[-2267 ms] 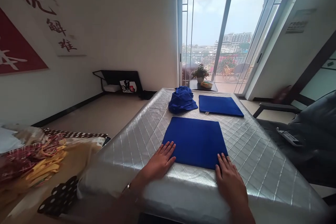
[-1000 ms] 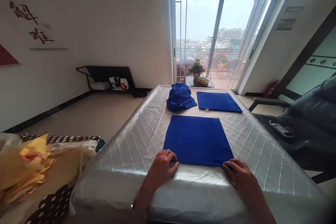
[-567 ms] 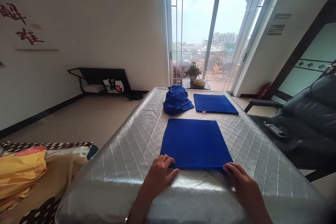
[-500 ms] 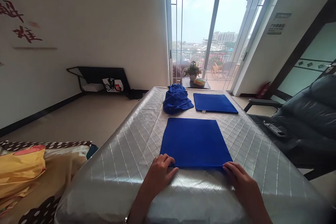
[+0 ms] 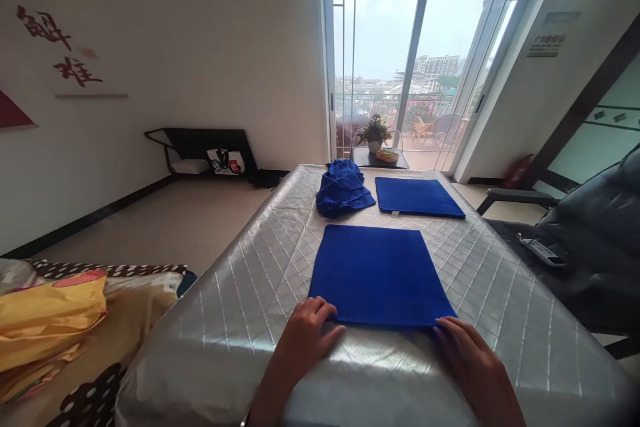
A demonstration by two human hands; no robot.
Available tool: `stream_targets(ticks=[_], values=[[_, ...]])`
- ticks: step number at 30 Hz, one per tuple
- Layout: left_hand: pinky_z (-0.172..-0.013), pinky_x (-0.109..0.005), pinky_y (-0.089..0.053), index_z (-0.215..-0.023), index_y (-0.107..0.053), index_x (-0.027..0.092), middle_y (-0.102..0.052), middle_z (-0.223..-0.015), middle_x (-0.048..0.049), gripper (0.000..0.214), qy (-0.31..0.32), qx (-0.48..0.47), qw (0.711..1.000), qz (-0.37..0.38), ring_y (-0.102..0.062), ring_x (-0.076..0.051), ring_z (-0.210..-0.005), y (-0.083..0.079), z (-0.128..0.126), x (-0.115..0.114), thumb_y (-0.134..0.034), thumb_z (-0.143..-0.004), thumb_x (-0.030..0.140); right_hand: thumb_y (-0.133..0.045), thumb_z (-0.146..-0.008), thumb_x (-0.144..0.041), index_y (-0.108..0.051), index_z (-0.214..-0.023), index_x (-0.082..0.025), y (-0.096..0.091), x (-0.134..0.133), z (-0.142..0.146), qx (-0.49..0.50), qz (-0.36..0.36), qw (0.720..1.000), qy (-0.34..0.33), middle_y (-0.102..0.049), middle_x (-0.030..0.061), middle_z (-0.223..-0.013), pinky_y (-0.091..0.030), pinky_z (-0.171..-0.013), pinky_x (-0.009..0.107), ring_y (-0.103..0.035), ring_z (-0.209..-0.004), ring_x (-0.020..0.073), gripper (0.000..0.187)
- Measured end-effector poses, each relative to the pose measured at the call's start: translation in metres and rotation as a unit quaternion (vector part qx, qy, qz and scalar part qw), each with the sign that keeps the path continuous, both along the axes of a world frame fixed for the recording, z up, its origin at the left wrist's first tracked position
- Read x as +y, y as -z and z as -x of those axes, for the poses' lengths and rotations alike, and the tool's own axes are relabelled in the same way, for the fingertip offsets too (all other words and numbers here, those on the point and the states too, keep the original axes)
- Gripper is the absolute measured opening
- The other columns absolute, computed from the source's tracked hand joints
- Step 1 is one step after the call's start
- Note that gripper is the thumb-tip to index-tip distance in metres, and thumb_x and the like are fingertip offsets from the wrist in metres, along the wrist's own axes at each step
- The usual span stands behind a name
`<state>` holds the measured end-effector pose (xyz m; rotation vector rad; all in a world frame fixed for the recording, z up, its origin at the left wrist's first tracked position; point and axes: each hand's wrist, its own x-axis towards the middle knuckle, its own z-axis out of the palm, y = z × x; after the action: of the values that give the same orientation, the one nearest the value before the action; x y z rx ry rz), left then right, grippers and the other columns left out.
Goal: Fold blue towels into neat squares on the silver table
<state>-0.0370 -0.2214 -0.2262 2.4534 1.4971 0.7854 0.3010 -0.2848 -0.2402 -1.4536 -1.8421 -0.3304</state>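
A folded blue cloth (image 5: 377, 273) lies flat on the silver quilted table cover (image 5: 240, 320) right before me. At its near left corner is my left hand (image 5: 307, 333), fingers curled over the edge and thumb just below it. My right hand (image 5: 470, 350) grips the near right corner between fingers and thumb; part of that thumb is in shadow. Beyond lies a second folded blue cloth (image 5: 419, 197) with a small white tag on its near edge. Left of it sits a crumpled heap of blue cloth (image 5: 344, 188).
A black armchair (image 5: 595, 240) with a grey remote-like device (image 5: 543, 251) stands at the right. Yellow fabric (image 5: 50, 310) lies on patterned bedding at the left. Past the table's far end, a small table (image 5: 360, 158) holds a potted plant (image 5: 375, 132) before glass doors.
The view has swung slightly left, so everything sits further right in the picture. Both hands stay at the near corners of the folded cloth, whose position on the table looks much the same.
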Motion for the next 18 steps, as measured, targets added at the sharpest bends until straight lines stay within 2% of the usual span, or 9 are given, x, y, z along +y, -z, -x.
stream_targets(ticks=[3,7,13,18], values=[[-0.084,-0.038,-0.051,-0.096,-0.067,0.025,-0.067,-0.096,-0.0016,0.019,-0.004,-0.004,1.000,0.022,-0.064,-0.022,-0.089,0.001,0.001,0.001,-0.078,-0.082,0.030,-0.054,-0.098,-0.032,-0.062,-0.123,-0.028,0.005,0.000,-0.004,-0.001,0.003,1.000,-0.004,-0.069,0.0024,-0.115,-0.061,-0.075,0.025,-0.072,-0.092,0.0157,0.026],[-0.085,-0.040,-0.051,-0.097,-0.066,0.024,-0.066,-0.097,-0.0020,0.018,-0.003,0.001,1.000,0.031,-0.063,-0.022,-0.090,0.003,0.000,0.002,-0.077,-0.084,0.029,-0.051,-0.099,-0.026,-0.063,-0.121,-0.030,0.008,0.000,-0.009,-0.009,-0.003,1.000,-0.017,-0.068,0.0023,-0.114,-0.059,-0.081,0.029,-0.070,-0.095,0.0165,0.026],[-0.084,-0.039,-0.051,-0.100,-0.064,0.023,-0.065,-0.098,-0.0027,0.018,-0.006,0.005,1.000,0.014,-0.063,-0.022,-0.090,0.003,0.000,0.001,-0.074,-0.086,0.027,-0.050,-0.099,-0.026,-0.063,-0.124,-0.032,0.006,-0.004,-0.012,-0.016,0.009,1.000,-0.019,-0.068,0.0031,-0.114,-0.059,-0.079,0.032,-0.068,-0.097,0.0182,0.029],[-0.083,-0.039,-0.052,-0.103,-0.064,0.025,-0.065,-0.098,-0.0025,0.025,-0.016,-0.008,1.000,0.004,-0.064,-0.023,-0.090,0.002,0.000,-0.001,-0.076,-0.083,0.034,-0.047,-0.100,-0.028,-0.062,-0.126,-0.033,0.010,-0.010,-0.009,0.013,0.028,0.999,0.012,-0.068,0.0035,-0.119,-0.059,-0.084,0.033,-0.069,-0.101,0.0193,0.030]])
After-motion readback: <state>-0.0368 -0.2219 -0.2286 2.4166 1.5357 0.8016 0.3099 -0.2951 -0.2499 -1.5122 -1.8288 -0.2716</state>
